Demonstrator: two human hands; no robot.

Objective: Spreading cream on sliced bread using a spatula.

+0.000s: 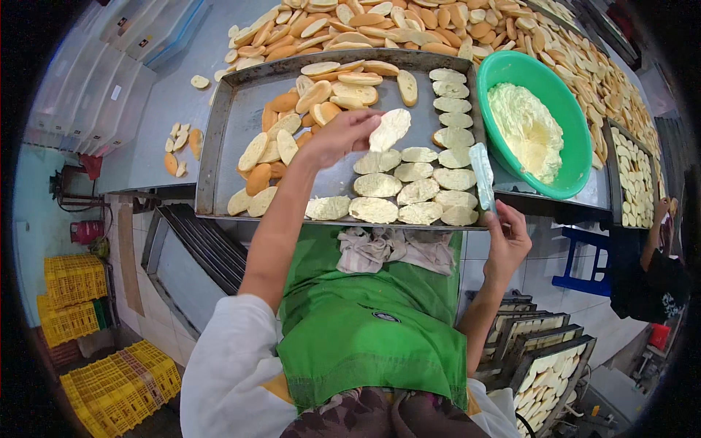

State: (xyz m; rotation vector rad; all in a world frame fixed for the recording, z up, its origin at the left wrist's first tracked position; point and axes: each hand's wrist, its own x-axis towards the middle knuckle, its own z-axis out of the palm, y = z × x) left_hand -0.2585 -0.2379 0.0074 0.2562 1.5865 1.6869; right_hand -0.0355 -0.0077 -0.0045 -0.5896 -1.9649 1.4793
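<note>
Between the fingers of my left hand (342, 139) is a bread slice (391, 130), its upper face covered in pale cream, held above the metal baking tray (232, 124). My right hand (507, 237) grips a spatula (483, 177) by its lower end; its cream-smeared blade points up over the tray's right edge. Coated bread slices (418, 192) lie in rows along the tray's right and front. Plain bread slices (315, 96) are heaped loosely in its left and middle. Right of the tray, a green basin (577, 157) holds a mound of pale yellow cream (524, 131).
Many bread slices (350, 36) pile up behind the tray. Filled trays (551, 365) stand at lower right, and another (634, 179) lies far right near a person (652, 270). Yellow crates (120, 387), a blue stool (583, 263) and clear plastic bins (109, 95) stand around.
</note>
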